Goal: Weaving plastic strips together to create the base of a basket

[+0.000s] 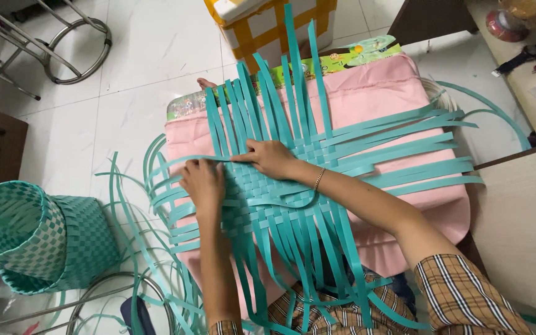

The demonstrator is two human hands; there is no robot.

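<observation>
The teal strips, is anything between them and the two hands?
Nothing visible. The left hand and right hand both press straight onto the woven teal strips, which lie on a pink cushion. A bracelet sits on the right wrist.

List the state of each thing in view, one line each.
Woven mat: partly woven, loose strip ends splayed on all sides.
Left hand: pressed flat on the weave.
Right hand: pinching a strip.
Pink cloth: spread under the mat.
Baskets: finished, lying on their sides, nested.
Stool: upright.
</observation>
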